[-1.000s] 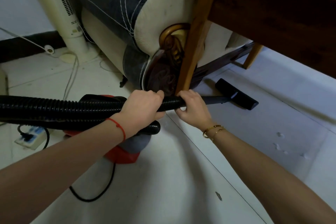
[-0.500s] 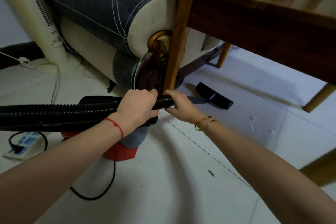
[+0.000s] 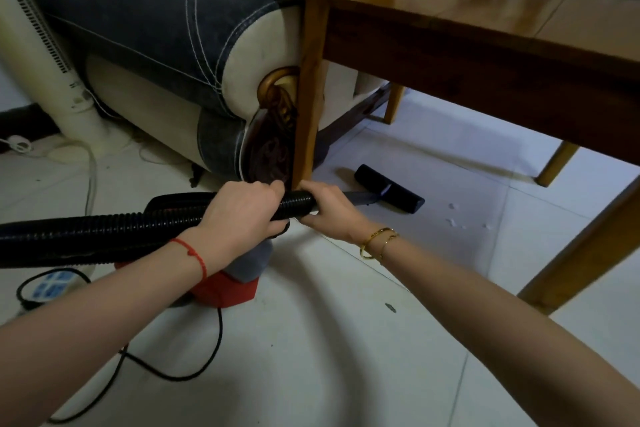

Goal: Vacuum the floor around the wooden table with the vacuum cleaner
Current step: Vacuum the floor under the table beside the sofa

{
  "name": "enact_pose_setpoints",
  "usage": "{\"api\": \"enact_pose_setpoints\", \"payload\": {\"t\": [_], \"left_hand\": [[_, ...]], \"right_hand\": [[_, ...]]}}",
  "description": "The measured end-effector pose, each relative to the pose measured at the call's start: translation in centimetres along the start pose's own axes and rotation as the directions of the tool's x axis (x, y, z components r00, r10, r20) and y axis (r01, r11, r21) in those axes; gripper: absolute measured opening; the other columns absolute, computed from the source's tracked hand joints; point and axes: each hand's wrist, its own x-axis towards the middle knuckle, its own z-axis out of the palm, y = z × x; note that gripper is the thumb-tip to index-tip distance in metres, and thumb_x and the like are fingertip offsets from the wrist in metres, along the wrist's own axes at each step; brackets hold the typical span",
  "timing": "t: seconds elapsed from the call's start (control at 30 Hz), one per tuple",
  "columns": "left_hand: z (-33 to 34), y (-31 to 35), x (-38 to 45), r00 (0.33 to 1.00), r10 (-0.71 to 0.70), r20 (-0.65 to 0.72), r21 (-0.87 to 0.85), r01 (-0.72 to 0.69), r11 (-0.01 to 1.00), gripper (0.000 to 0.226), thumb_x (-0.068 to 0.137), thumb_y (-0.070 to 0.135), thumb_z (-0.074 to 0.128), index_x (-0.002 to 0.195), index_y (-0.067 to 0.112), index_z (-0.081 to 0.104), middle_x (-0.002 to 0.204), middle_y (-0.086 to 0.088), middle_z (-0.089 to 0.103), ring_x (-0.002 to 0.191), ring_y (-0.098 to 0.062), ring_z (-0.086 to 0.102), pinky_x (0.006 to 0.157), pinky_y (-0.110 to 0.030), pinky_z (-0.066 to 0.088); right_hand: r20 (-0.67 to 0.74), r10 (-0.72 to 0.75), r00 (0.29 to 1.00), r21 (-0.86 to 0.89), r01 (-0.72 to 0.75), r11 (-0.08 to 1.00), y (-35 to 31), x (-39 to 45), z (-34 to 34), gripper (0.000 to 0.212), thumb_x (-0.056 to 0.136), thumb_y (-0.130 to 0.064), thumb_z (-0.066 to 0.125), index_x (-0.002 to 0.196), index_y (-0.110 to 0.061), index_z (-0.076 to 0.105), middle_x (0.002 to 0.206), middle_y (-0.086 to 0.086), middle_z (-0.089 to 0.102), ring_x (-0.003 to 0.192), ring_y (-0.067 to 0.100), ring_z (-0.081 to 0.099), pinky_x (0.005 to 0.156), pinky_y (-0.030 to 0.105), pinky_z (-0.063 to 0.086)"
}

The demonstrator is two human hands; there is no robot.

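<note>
Both hands hold the vacuum's black ribbed hose (image 3: 114, 229). My left hand (image 3: 242, 211) grips it from above. Just ahead, my right hand (image 3: 332, 210) grips the hose end where the thin wand begins. The wand runs to the black floor nozzle (image 3: 389, 188), which lies flat on the white tile floor under the wooden table (image 3: 485, 7). The table's near-left leg (image 3: 308, 107) stands right behind my hands. The red and grey vacuum body (image 3: 239, 282) sits on the floor below my left wrist, partly hidden by it.
A grey and cream sofa arm (image 3: 166, 35) stands tight against the table leg. A white tower fan (image 3: 41, 55) is at the left. A power strip (image 3: 52, 284) and black cord (image 3: 194, 367) lie on the floor. White crumbs (image 3: 452, 222) lie right of the nozzle.
My view has risen and pulled back, so the table top now shows. The nozzle has drawn back toward me across the tiles. Both hands keep their grip on the hose.
</note>
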Motion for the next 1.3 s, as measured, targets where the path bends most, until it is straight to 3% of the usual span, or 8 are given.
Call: {"api": "enact_pose_setpoints", "payload": {"t": [0.3, 0.4, 0.5, 0.63, 0.77, 0.93, 1.1, 1.3], "left_hand": [[3.1, 3.6, 5.8, 0.999, 0.028, -0.037, -0.068, -0.031, 0.997, 0.033, 0.09, 0.048, 0.051, 0.105, 0.018, 0.048, 0.089, 0.002, 0.065, 0.076, -0.019, 0.066, 0.054, -0.028, 0.034], [4.7, 5.4, 8.3, 0.999, 0.027, -0.038, -0.119, -0.032, 0.992, 0.035, 0.09, 0.048, 0.051, 0.107, 0.018, 0.049, 0.092, 0.001, 0.066, 0.077, -0.019, 0.067, 0.058, -0.028, 0.037], [6.2, 7.4, 10.4, 0.999, 0.022, -0.028, -0.14, -0.026, 0.99, 0.035, 0.091, 0.047, 0.051, 0.108, 0.016, 0.051, 0.093, 0.0, 0.067, 0.078, -0.021, 0.067, 0.06, -0.03, 0.04], [8.2, 9.6, 12.9, 1.0, 0.014, -0.007, -0.097, -0.015, 0.995, 0.034, 0.092, 0.048, 0.048, 0.107, 0.017, 0.05, 0.094, 0.0, 0.066, 0.079, -0.021, 0.066, 0.058, -0.03, 0.037], [10.0, 11.2, 15.5, 1.0, 0.006, 0.03, -0.11, -0.002, 0.994, 0.031, 0.092, 0.044, 0.051, 0.105, 0.016, 0.048, 0.096, -0.002, 0.066, 0.081, -0.023, 0.065, 0.059, -0.029, 0.036], [11.1, 12.0, 18.1, 0.997, -0.011, 0.073, -0.131, 0.02, 0.991, 0.032, 0.092, 0.041, 0.053, 0.107, 0.014, 0.048, 0.098, -0.005, 0.065, 0.084, -0.024, 0.065, 0.06, -0.03, 0.036], [11.5, 11.7, 18.7, 0.995, -0.037, 0.09, -0.145, 0.05, 0.988, 0.032, 0.092, 0.042, 0.053, 0.106, 0.014, 0.048, 0.097, -0.004, 0.065, 0.083, -0.025, 0.065, 0.06, -0.03, 0.036], [10.9, 10.9, 16.5, 0.995, -0.058, 0.079, -0.1, 0.066, 0.993, 0.031, 0.092, 0.043, 0.052, 0.106, 0.015, 0.047, 0.095, -0.003, 0.066, 0.083, -0.025, 0.066, 0.06, -0.03, 0.035]], "right_hand": [[-0.025, 0.051, 0.998, -0.047, -0.052, 0.998, 7.0, -0.5, -2.2, 0.014, 0.081, -0.011, 0.064, 0.091, -0.011, 0.054, 0.085, -0.002, 0.054, 0.078, 0.011, 0.048, 0.065, 0.018, 0.038], [-0.032, 0.065, 0.997, -0.073, -0.067, 0.995, 10.3, -0.8, -2.9, 0.012, 0.081, -0.009, 0.063, 0.09, -0.008, 0.055, 0.084, 0.0, 0.054, 0.078, 0.014, 0.048, 0.066, 0.022, 0.034], [-0.039, 0.066, 0.997, -0.101, -0.069, 0.992, 13.6, -1.3, -3.3, 0.011, 0.081, -0.009, 0.064, 0.088, -0.008, 0.054, 0.083, 0.003, 0.057, 0.077, 0.015, 0.046, 0.075, 0.025, 0.032], [-0.04, 0.076, 0.996, -0.14, -0.081, 0.987, 17.4, -1.5, -3.8, 0.012, 0.082, -0.01, 0.064, 0.089, -0.009, 0.054, 0.085, 0.004, 0.058, 0.083, 0.016, 0.051, 0.107, 0.034, 0.026], [-0.017, 0.085, 0.996, -0.162, -0.086, 0.983, 20.6, -1.0, -4.3, 0.013, 0.082, -0.009, 0.064, 0.087, -0.01, 0.052, 0.081, 0.003, 0.055, 0.079, 0.017, 0.049, 0.109, 0.04, 0.028], [-0.005, 0.082, 0.997, -0.143, -0.082, 0.986, 23.3, -0.3, -4.8, 0.021, 0.086, -0.011, 0.061, 0.089, -0.02, 0.042, 0.082, -0.001, 0.05, 0.081, 0.016, 0.043, 0.115, 0.038, 0.019], [0.0, 0.073, 0.997, -0.15, -0.072, 0.986, 24.0, 0.4, -4.6, 0.014, 0.085, -0.011, 0.061, 0.095, -0.011, 0.051, 0.085, 0.002, 0.051, 0.085, 0.018, 0.046, 0.115, 0.035, 0.014], [-0.024, 0.021, 0.999, -0.155, -0.025, 0.988, 22.1, 0.6, -3.2, 0.015, 0.082, -0.01, 0.064, 0.085, -0.013, 0.05, 0.08, 0.002, 0.054, 0.077, 0.019, 0.049, 0.104, 0.038, 0.034]]}}
